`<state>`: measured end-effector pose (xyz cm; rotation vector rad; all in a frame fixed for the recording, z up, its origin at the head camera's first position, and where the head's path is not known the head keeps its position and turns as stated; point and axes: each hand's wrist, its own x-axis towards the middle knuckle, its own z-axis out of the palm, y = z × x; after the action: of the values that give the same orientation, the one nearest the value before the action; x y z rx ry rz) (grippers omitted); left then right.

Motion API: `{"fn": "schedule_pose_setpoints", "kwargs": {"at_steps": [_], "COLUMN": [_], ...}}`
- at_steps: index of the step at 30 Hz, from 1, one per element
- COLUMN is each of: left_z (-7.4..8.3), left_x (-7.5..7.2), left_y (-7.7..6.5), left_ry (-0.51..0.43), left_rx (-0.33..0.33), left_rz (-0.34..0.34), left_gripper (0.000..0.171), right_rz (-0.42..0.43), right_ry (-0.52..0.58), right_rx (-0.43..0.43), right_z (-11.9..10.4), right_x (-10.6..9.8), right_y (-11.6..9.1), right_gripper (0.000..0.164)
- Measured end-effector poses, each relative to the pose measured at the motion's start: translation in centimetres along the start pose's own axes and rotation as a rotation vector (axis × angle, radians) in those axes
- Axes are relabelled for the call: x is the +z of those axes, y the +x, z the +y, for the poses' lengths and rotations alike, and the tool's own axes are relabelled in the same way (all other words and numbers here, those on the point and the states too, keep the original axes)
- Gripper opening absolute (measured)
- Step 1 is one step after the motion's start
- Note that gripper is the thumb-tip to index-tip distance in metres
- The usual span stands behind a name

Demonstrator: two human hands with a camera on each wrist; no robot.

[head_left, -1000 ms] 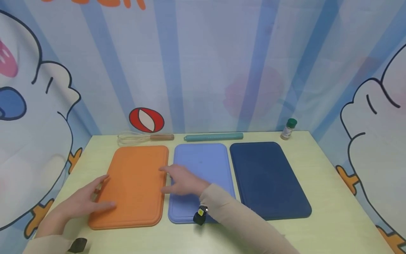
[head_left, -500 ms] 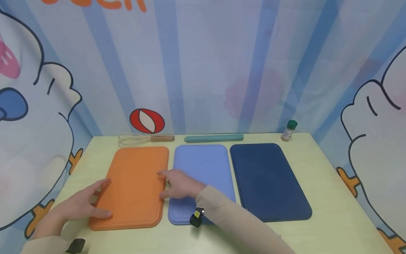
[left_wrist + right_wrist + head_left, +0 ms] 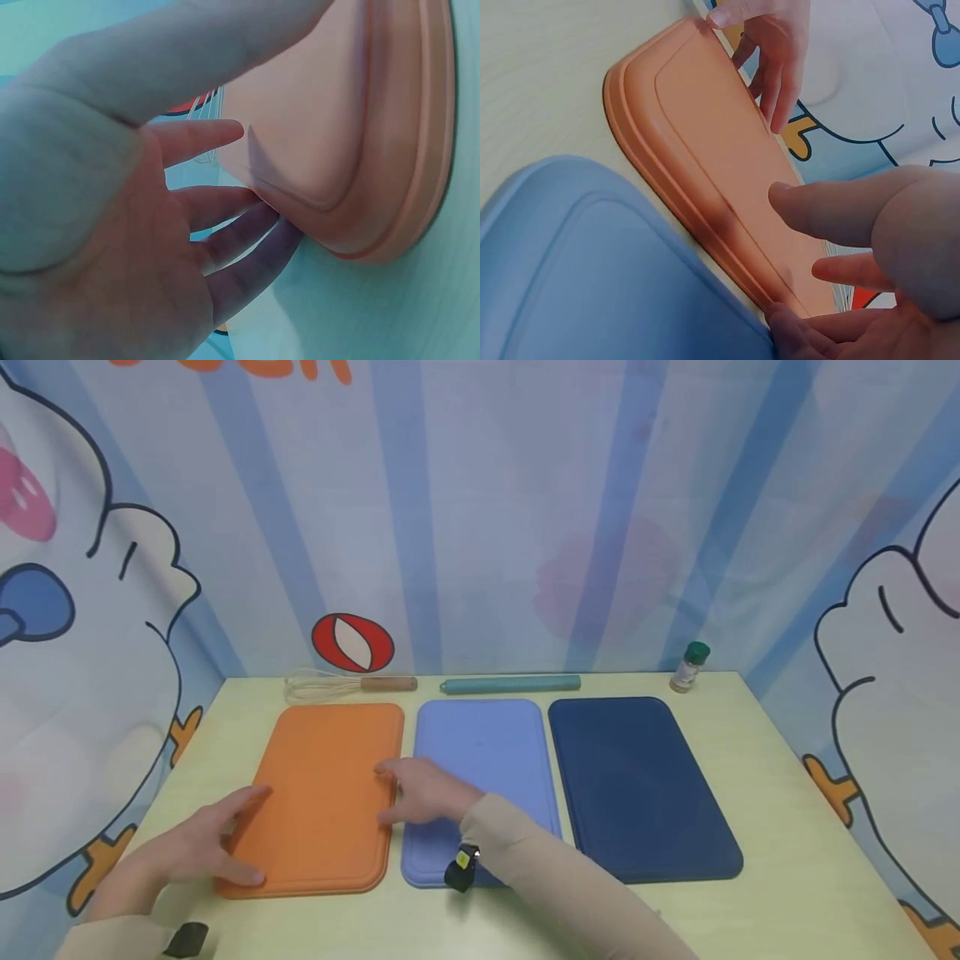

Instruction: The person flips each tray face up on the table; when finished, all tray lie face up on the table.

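An orange rectangular board (image 3: 330, 752) with rounded corners and a grooved edge lies flat on the table. At its left edge is my left hand (image 3: 183, 847), the thumb reaching over the near left corner. In the left wrist view, the lower fingers (image 3: 244, 232) are nearly straight, their tips right at the board's edge. My right hand (image 3: 427, 789) is at the right edge, its forearm crossing a light blue board (image 3: 483, 735). Its thumb (image 3: 832, 206) extends over the orange surface in the right wrist view, with other fingertips at the board's side.
A navy board (image 3: 637, 785) lies to the right of the light blue one. Along the back of the pale table (image 3: 787, 827) are a whisk (image 3: 386, 683), a teal rod (image 3: 510, 684) and a green-capped jar (image 3: 687, 668). A printed cloth (image 3: 487, 527) hangs behind.
The left thumb has shifted slightly toward the near edge of the orange board. The right hand has moved slightly left and down at the board's right edge. The boards stay in place.
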<state>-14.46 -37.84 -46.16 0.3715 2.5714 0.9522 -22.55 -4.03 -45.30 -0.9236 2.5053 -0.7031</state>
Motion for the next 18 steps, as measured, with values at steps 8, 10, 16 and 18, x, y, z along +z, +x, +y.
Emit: {"fn": "schedule_pose_setpoints", "kwargs": {"at_steps": [8, 10, 16, 18], "left_z": [0.14, 0.18, 0.39, 0.49], "left_x": [0.11, 0.13, 0.19, 0.25], "left_y": [0.08, 0.12, 0.18, 0.13], "left_ry": [0.046, 0.068, 0.103, 0.113], "left_rx": [-0.011, -0.029, -0.041, -0.039], "left_rz": [0.005, 0.005, 0.017, 0.026], "left_gripper": [0.12, 0.122, 0.124, 0.124], "right_rz": [0.007, 0.013, 0.014, 0.014], "right_ry": [0.315, 0.398, 0.54, 0.553], "right_rx": [0.071, 0.098, 0.146, 0.153], "right_z": [-0.1, -0.03, 0.23, 0.23], "right_x": [-0.38, -0.37, -0.23, -0.18], "right_y": [-0.21, -0.2, -0.2, -0.28], "right_gripper": [0.069, 0.068, 0.067, 0.066]}}
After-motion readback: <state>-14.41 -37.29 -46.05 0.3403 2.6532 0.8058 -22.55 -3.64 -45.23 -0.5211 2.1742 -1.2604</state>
